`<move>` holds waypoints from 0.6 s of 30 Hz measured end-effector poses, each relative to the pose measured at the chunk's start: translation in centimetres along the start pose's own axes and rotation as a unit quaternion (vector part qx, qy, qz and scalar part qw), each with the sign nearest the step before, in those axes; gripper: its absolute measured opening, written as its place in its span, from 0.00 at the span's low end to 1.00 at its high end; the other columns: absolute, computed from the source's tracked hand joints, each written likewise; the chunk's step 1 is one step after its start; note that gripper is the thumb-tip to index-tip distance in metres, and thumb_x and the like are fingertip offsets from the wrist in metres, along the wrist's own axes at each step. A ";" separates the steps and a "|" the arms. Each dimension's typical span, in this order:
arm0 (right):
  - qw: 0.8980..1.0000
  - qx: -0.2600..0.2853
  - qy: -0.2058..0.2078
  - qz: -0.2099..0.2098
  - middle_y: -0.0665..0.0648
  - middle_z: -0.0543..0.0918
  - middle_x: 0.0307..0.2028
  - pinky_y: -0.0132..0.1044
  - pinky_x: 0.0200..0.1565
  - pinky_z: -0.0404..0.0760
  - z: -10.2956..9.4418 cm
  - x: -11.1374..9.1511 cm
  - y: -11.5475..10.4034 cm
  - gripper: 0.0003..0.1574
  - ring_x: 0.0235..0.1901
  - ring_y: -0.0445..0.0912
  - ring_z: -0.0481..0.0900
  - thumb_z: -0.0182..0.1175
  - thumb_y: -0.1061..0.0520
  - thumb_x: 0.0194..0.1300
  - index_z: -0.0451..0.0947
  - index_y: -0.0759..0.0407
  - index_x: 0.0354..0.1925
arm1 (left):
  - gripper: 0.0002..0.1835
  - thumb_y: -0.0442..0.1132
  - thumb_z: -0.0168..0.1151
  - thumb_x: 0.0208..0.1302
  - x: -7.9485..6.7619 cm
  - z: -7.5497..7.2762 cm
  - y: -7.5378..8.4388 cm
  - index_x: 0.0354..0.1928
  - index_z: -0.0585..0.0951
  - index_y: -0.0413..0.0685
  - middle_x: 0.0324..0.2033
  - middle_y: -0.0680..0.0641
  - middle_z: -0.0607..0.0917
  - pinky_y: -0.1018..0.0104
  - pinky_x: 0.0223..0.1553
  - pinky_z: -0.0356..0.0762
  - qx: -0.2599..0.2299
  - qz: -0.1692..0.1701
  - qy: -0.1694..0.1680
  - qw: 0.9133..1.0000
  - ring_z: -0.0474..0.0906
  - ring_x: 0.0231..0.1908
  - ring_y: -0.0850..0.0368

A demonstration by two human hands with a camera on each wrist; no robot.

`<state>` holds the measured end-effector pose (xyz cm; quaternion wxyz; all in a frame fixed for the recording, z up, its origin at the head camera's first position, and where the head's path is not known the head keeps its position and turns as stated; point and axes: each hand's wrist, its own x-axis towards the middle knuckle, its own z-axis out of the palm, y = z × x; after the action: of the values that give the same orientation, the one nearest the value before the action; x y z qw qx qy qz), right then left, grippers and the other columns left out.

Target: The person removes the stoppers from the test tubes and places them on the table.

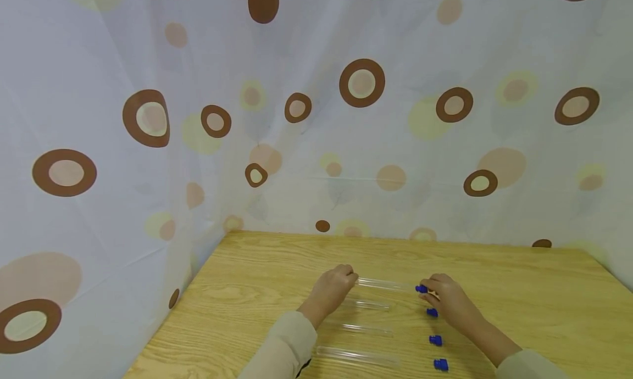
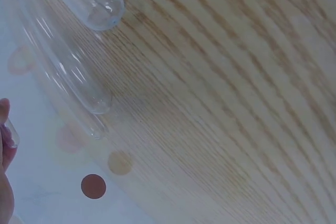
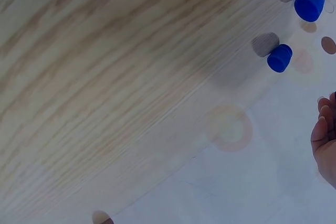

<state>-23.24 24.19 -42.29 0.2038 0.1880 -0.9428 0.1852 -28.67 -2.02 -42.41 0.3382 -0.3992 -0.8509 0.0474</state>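
My left hand (image 1: 332,288) grips a clear glass test tube (image 1: 382,284) near its left end, so the tube points right. In the left wrist view the tube's rounded end (image 2: 11,134) pokes out of the fingers. Between thumb and fingers, my right hand (image 1: 454,306) pinches a blue stopper (image 1: 421,289) close to the tube's right end. Three more tubes lie on the table in a column below: a far one (image 1: 368,305), a middle one (image 1: 363,329) and a near one (image 1: 356,356).
Right of the tubes, three blue stoppers lie in a column on the wooden table (image 1: 534,296): one under the right hand (image 1: 432,312), a middle one (image 1: 435,340) and a near one (image 1: 441,364). A dotted white curtain (image 1: 395,132) borders the table's back and left.
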 end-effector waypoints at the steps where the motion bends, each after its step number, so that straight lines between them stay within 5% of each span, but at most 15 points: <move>1: 1.000 -0.002 -0.001 0.005 0.51 0.76 0.27 0.26 0.25 0.75 0.1 0.0 0.1 0.10 0.27 0.41 0.72 0.67 0.65 0.49 0.81 0.66 0.34 | 0.06 0.38 0.67 0.52 0.0 0.0 0.0 0.34 0.85 0.49 0.32 0.55 0.83 0.89 0.36 0.74 -0.001 -0.003 -0.004 1.000 0.80 0.34 0.68; 18: 0.996 -0.005 -0.072 0.052 0.52 0.75 0.24 0.31 0.24 0.72 0.3 0.2 2.5 0.10 0.26 0.42 0.70 0.66 0.65 0.51 0.81 0.70 0.33 | 0.08 0.37 0.68 0.50 -0.2 0.7 -0.2 0.35 0.84 0.50 0.33 0.54 0.82 0.87 0.31 0.74 -0.017 -0.063 -0.095 0.993 0.79 0.35 0.66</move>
<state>-24.60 26.09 -43.15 0.1266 0.1502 -0.9644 0.1769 -29.16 -2.15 -43.02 0.2516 -0.3439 -0.9034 0.0486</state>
